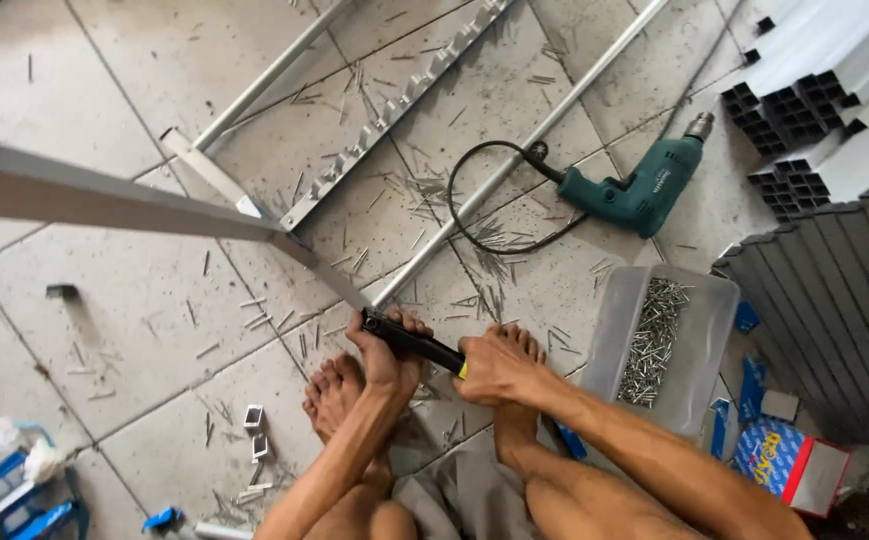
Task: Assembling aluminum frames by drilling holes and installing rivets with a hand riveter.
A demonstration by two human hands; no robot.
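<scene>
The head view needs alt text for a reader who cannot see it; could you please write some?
Seen from above, a seated person's left hand and right hand grip a black-handled riveting tool against a grey metal bar over a tiled floor strewn with rivet pins. A teal electric drill and a clear tub of rivets lie nearby.

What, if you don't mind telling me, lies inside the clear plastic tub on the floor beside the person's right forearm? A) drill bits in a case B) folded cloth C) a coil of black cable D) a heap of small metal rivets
D: the clear plastic tub holds a heap of small silvery metal rivets, just right of the right hand that grips the black-handled tool together with the left hand.
</scene>
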